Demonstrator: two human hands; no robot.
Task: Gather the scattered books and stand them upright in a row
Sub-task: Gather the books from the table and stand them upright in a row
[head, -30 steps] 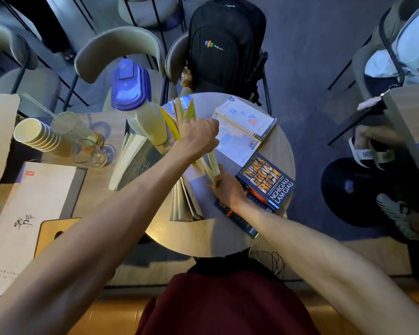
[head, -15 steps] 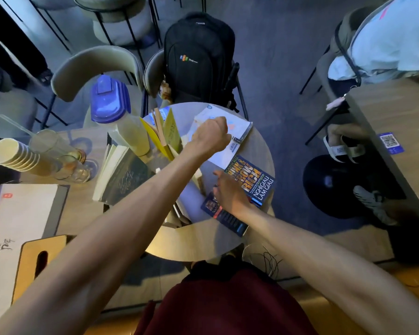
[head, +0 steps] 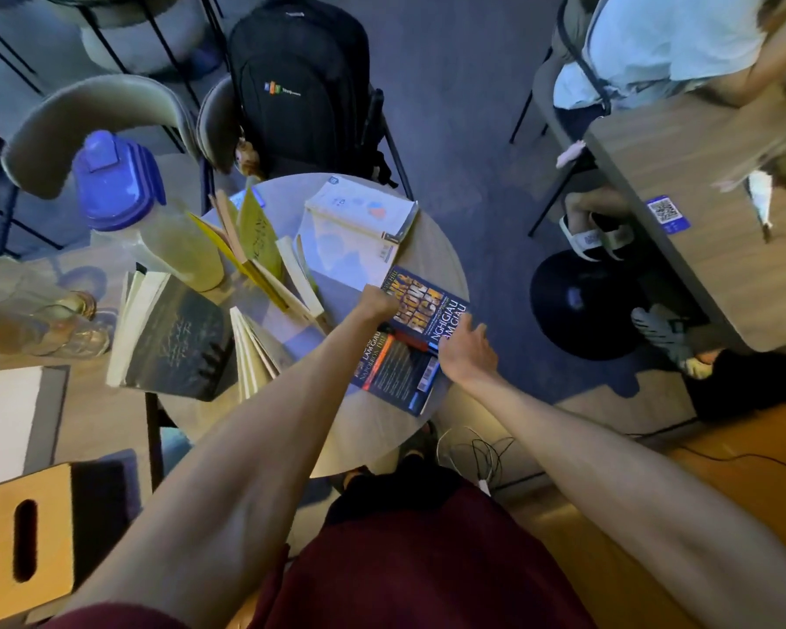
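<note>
A blue book with gold title letters (head: 427, 306) lies flat at the right side of the round table (head: 373, 438), on top of a second dark blue book (head: 393, 376). My left hand (head: 377, 304) is curled on its left edge. My right hand (head: 466, 351) grips its lower right corner. An open white book (head: 359, 229) lies flat at the far side. Yellow books (head: 253, 247) and thin pale books (head: 298, 274) stand leaning in the middle. A dark-covered book (head: 178, 342) and a fanned pale one (head: 253, 354) stand at the left.
A bottle with a blue lid (head: 119, 179) stands behind the upright books. Glasses (head: 42, 320) and a wooden box (head: 23, 542) sit on the left table. A chair holds a black backpack (head: 300, 84). A seated person's feet (head: 600, 238) are on the right.
My left hand let go of the upright books and moved right onto the blue book's left edge. My right hand shifted from that book's left side to its lower right corner.
</note>
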